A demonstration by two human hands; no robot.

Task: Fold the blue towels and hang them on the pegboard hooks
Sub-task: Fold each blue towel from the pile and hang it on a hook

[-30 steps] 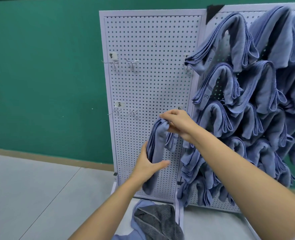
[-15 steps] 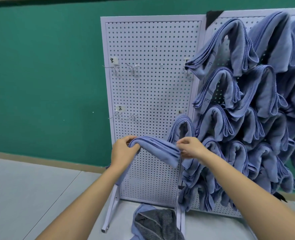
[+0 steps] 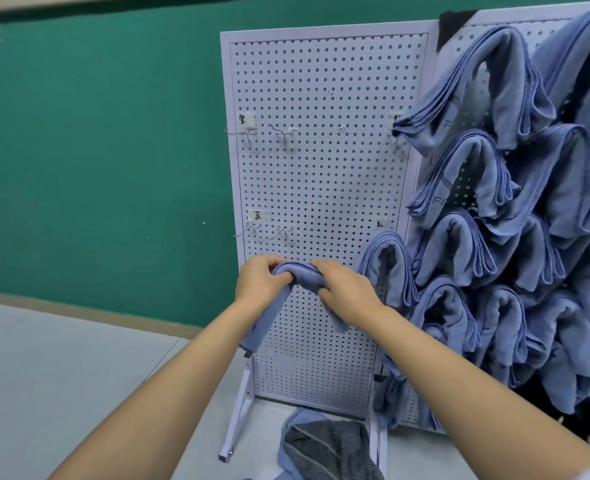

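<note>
Right, on my feed one blue towel (image 3: 300,274) is held in front of the white pegboard (image 3: 324,174). The left hand (image 3: 262,285) curls tight round one end, the right hand (image 3: 348,293) bunches the other, fingers tucked under. Small white labels (image 3: 247,119) above bare hooks (image 3: 284,135) carry black handwriting I cannot read.

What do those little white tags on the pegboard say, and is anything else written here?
Upper-left tag on the pegboard: handwritten dark character, too blurred to read.
Middle-left tag: handwritten mark, unreadable.
Right tag above a hung towel: dark scribble, unreadable.
Pale letters on two upper towels: too faint to read.
</note>
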